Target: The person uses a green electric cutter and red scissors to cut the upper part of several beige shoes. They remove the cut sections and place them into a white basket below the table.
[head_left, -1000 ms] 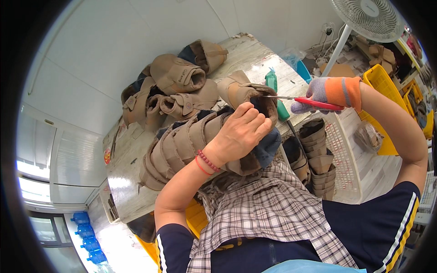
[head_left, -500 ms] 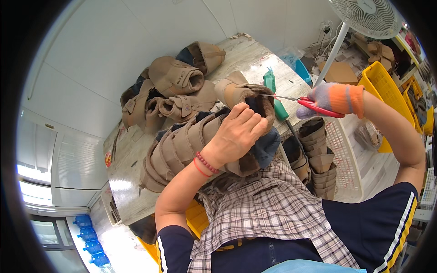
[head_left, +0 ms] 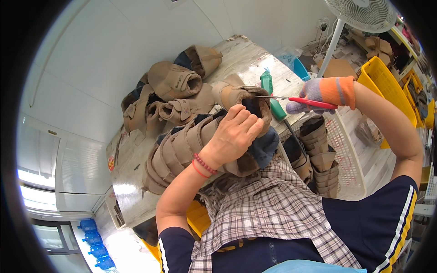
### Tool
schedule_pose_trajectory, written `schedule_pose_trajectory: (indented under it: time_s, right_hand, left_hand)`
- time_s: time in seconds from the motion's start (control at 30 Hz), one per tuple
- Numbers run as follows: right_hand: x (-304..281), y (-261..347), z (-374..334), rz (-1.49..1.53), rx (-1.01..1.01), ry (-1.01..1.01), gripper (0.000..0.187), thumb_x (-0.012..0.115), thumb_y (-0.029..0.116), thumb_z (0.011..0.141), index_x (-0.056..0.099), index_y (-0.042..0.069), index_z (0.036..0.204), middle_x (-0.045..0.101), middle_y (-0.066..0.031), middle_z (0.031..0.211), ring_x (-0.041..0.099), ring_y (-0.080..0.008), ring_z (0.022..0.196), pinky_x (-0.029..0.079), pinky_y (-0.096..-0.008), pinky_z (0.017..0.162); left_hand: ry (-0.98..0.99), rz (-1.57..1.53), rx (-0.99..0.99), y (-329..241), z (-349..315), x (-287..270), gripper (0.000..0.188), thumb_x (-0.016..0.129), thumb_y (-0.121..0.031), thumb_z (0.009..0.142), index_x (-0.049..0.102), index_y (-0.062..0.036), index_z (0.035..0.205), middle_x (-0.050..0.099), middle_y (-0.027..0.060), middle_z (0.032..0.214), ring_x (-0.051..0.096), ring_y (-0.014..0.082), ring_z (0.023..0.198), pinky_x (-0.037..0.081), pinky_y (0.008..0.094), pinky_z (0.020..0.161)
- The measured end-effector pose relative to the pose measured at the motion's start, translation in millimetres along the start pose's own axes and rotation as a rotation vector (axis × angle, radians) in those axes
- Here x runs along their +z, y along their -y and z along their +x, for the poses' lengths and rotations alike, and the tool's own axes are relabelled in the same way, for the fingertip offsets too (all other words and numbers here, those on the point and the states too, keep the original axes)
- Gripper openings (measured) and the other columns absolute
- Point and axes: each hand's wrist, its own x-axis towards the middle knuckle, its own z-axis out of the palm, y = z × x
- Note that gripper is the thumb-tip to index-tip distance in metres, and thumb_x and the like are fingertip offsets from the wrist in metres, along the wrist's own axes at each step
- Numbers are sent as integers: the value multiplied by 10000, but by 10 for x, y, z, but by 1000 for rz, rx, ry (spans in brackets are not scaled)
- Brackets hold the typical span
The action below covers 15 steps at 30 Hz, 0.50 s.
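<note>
A tan, fleece-lined shoe upper (head_left: 227,94) is in front of me, its round opening turned toward me. My left hand (head_left: 236,132), bare with a red bead bracelet at the wrist, is closed in a pinch on the near rim of this shoe upper. My right hand (head_left: 318,94) wears an orange and grey-purple glove. It grips red-handled scissors (head_left: 314,103), whose thin blades reach left across the fleece rim into the opening. Under my left forearm lies a long row of nested tan shoe uppers (head_left: 175,152).
Loose shoe uppers (head_left: 170,82) are piled on the far left of the worn white table (head_left: 132,200). A green-handled tool (head_left: 267,82) lies beyond the scissors. At right are a white basket (head_left: 348,154) with stacked uppers, a yellow crate (head_left: 387,86) and a fan (head_left: 362,13).
My right hand has moved left with the scissors, so the blades reach farther over the opening. My left hand keeps its pinch on the rim. The whole view has shifted slightly.
</note>
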Motion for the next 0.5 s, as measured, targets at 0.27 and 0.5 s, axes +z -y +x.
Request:
schedule_pose_trajectory:
  time_s: [0.27, 0.5]
  right_hand:
    - [82, 25, 121, 19, 60, -30, 638, 603, 671, 751, 610, 34, 716, 550, -50, 574, 508, -159, 416, 417, -281, 372]
    - [129, -173, -212, 273, -37, -52, 397, 593, 421, 873, 597, 29, 938, 527, -32, 600, 569, -127, 563, 451, -251, 489]
  left_hand:
    - [9, -10, 7, -2, -19, -10, 239, 577, -40, 686, 536, -11, 920, 466, 54, 765, 475, 213, 764, 397, 360, 883]
    - [-70, -15, -29, 45, -23, -43, 222, 566, -8, 692, 542, -17, 912, 503, 63, 800, 494, 224, 774, 411, 371, 856]
